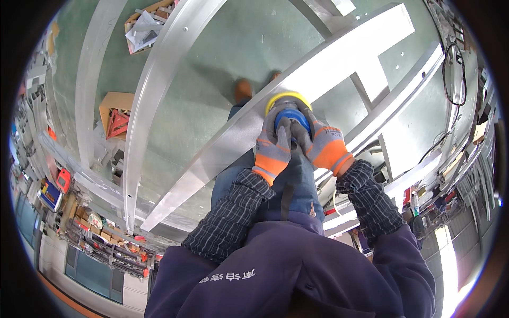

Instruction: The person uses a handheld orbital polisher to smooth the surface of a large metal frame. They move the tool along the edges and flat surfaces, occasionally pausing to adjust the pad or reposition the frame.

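Observation:
Both my hands, in grey and orange gloves, are wrapped round a handheld sander with a blue top and a yellow pad rim. My left hand grips its near left side, and my right hand closes on its right side, fingers almost meeting over the top. The sander rests on a long silver metal beam that crosses in front of me from lower left to upper right. The pad's underside is hidden.
More metal beams run on the left, and another frame bar lies to the right. Cardboard boxes with scraps and red pieces stand on the green floor. A black cable hangs at right. Loaded shelves line the lower left.

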Available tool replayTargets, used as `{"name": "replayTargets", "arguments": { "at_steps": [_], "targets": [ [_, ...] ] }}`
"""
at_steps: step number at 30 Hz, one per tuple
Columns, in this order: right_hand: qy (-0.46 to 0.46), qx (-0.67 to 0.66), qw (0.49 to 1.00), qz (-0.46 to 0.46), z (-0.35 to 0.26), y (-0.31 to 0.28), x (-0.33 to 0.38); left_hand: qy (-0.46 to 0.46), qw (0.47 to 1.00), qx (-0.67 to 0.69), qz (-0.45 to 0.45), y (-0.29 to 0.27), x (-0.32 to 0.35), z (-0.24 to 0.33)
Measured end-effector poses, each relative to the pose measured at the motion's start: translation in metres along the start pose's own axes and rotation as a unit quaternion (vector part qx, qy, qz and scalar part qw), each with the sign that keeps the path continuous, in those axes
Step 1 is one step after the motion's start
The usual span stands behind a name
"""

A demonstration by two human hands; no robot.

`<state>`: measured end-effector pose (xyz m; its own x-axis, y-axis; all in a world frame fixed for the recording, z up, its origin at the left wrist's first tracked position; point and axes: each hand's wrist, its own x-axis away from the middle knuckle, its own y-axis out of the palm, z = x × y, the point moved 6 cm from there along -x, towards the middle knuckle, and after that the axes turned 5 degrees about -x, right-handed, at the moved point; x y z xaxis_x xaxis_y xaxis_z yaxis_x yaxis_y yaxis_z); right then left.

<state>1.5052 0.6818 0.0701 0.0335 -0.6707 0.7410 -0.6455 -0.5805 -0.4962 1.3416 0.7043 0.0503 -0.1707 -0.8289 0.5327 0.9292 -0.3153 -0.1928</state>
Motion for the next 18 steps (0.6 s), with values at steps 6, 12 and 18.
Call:
{"name": "replayTargets", "arguments": {
  "at_steps": [6, 12, 18],
  "targets": [
    [0.011, -0.004, 0.999, -0.035, 0.007, 0.006, -0.001, -0.023, 0.999, -0.046, -0.003, 0.0, 0.002, -0.005],
    [0.056, -0.053, 0.996, -0.049, 0.018, 0.001, -0.005, -0.035, 0.998, 0.022, -0.046, 0.01, -0.007, 0.013],
    [-0.005, -0.025, 0.999, 0.023, 0.003, -0.014, -0.002, -0.048, 0.995, 0.077, -0.028, 0.013, -0.005, 0.001]
  ]
}}
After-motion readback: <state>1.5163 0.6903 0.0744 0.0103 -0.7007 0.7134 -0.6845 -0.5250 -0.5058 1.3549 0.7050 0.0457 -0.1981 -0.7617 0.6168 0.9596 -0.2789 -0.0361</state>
